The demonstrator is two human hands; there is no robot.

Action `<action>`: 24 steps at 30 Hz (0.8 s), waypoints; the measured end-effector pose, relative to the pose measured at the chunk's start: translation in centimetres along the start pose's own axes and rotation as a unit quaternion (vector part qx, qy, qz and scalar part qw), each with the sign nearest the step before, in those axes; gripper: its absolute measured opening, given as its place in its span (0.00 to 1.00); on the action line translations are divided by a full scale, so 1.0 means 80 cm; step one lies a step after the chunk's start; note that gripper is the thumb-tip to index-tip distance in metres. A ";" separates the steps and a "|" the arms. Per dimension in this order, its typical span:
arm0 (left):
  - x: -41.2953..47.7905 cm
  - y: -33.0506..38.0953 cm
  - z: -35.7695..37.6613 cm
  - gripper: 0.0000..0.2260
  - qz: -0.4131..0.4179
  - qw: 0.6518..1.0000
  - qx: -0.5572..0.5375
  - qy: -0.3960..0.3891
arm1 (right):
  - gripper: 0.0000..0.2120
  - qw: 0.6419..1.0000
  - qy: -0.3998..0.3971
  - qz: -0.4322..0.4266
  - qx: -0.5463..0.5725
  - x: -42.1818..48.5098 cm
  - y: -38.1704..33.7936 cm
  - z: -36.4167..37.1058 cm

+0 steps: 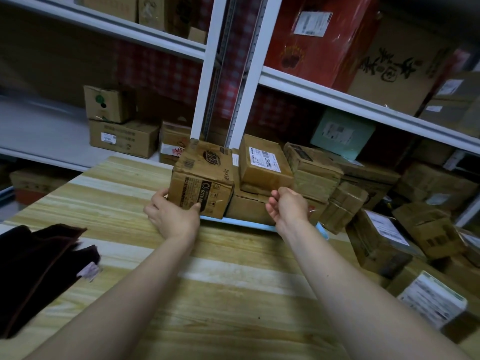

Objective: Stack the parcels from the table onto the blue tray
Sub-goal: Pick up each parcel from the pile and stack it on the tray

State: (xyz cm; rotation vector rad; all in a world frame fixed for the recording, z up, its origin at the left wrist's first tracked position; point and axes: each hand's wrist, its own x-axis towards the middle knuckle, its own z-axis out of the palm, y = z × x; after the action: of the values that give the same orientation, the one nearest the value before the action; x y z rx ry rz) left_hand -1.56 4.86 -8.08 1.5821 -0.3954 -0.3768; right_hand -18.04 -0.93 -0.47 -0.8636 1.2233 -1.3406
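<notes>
Gripped the printed carton at its lower left corner with the left hand, thumb on the front face. Held the right hand loosely curled, empty, just right of it. Sat apparently on the left end of the blue tray, straight ahead, nearer the left hand.

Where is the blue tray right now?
In the head view, the blue tray lies at the far edge of the wooden table, right of centre, under the stacked parcels; only its near rim shows.
</notes>
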 end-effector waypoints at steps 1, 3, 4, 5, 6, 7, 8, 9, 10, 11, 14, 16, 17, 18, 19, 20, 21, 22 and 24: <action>0.000 -0.003 0.001 0.33 0.002 1.000 0.006 -0.001 | 0.11 1.000 0.000 0.000 -0.001 0.001 0.001 -0.003; -0.001 -0.008 0.003 0.32 0.011 1.000 0.015 0.006 | 0.12 1.000 0.003 0.005 -0.003 0.004 0.003 -0.007; -0.002 -0.010 0.004 0.32 0.017 1.000 0.022 0.010 | 0.13 1.000 0.005 0.008 -0.006 0.005 0.003 -0.010; -0.004 -0.011 0.004 0.32 0.023 0.999 0.029 0.013 | 0.13 1.000 0.006 0.010 -0.008 0.006 0.004 -0.012; -0.005 -0.011 0.005 0.32 0.025 0.999 0.035 0.015 | 0.13 1.000 0.006 0.012 -0.011 0.006 0.004 -0.015; -0.007 -0.011 0.006 0.33 0.018 0.999 0.041 0.015 | 0.13 1.000 0.006 0.013 -0.013 0.007 0.004 -0.018; -0.010 -0.010 0.007 0.35 0.003 0.999 0.046 0.018 | 0.13 1.000 0.008 0.014 -0.015 0.008 0.004 -0.021; -0.012 -0.009 0.008 0.36 -0.018 0.998 0.049 0.025 | 0.13 1.000 0.010 0.016 -0.018 0.010 0.004 -0.021; -0.018 -0.007 0.010 0.35 -0.034 0.997 0.052 0.035 | 0.13 0.999 0.015 0.019 -0.025 0.011 0.004 -0.025; -0.023 -0.006 0.011 0.33 -0.046 0.996 0.057 0.047 | 0.12 0.999 0.020 0.023 -0.035 0.012 0.003 -0.027; -0.041 -0.003 0.015 0.25 -0.062 0.995 0.065 0.043 | 0.10 0.996 0.039 0.044 -0.061 0.017 0.005 -0.039; -0.055 -0.004 0.020 0.21 -0.067 0.996 0.066 0.004 | 0.08 0.995 0.047 0.059 -0.063 0.021 0.010 -0.054; -0.062 -0.007 0.023 0.19 -0.067 0.995 0.066 -0.020 | 0.08 0.994 0.051 0.065 -0.066 0.023 0.013 -0.062; -0.069 -0.009 0.027 0.16 -0.063 0.994 0.069 -0.048 | 0.08 0.994 0.056 0.069 -0.069 0.024 0.015 -0.071; -0.077 -0.011 0.032 0.13 -0.058 0.992 0.079 -0.080 | 0.08 0.993 0.061 0.072 -0.069 0.024 0.017 -0.080; -0.086 -0.013 0.038 0.11 -0.051 0.987 0.097 -0.119 | 0.07 0.993 0.065 0.075 -0.067 0.024 0.017 -0.091; -0.096 -0.015 0.045 0.10 -0.042 0.979 0.121 -0.160 | 0.07 0.993 0.067 0.075 -0.064 0.023 0.016 -0.102; -0.108 -0.015 0.052 0.10 -0.030 0.968 0.149 -0.201 | 0.07 0.993 0.066 0.073 -0.062 0.022 0.014 -0.113; -0.136 -0.016 0.072 0.07 0.012 0.935 0.211 -0.284 | 0.07 0.995 0.063 0.051 -0.058 0.023 0.007 -0.139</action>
State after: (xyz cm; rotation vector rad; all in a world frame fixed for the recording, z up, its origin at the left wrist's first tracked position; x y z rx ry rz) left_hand -13.84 4.99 -9.60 1.8671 -0.9918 -0.7750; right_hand -28.85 -0.54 -3.63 -0.7958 1.4352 -1.2678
